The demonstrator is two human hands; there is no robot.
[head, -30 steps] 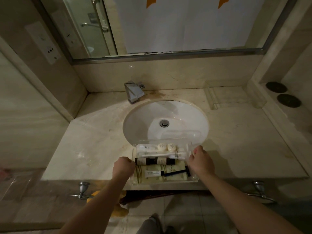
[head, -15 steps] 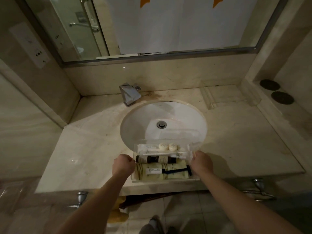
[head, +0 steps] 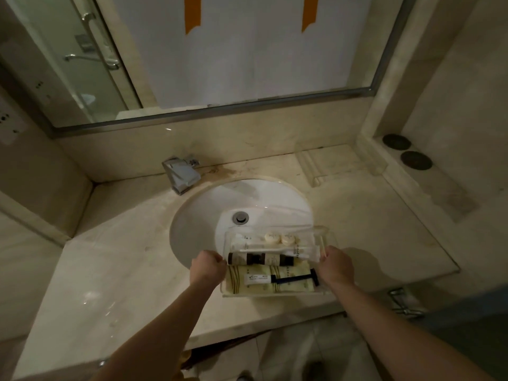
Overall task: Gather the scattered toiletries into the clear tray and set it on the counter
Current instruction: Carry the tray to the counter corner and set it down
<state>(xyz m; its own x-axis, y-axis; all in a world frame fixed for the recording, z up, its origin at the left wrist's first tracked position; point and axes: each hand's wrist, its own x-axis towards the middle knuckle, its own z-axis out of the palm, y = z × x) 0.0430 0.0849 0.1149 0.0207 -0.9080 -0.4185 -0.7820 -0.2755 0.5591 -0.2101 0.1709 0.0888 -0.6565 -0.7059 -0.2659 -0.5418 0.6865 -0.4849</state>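
Left hand [head: 206, 268] and right hand [head: 336, 266] grip the ends of the clear plastic tray [head: 327, 234], poised over the round sink's [head: 198, 224] front rim; glossy marble desk [head: 371, 229] lies open rightward.

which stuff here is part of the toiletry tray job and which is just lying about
Part of the job:
clear tray, gripped at both ends by left hand and right hand
dark bottles
round soaps
small tube
counter

Just lying about:
faucet
sink
empty clear holder
two dark discs
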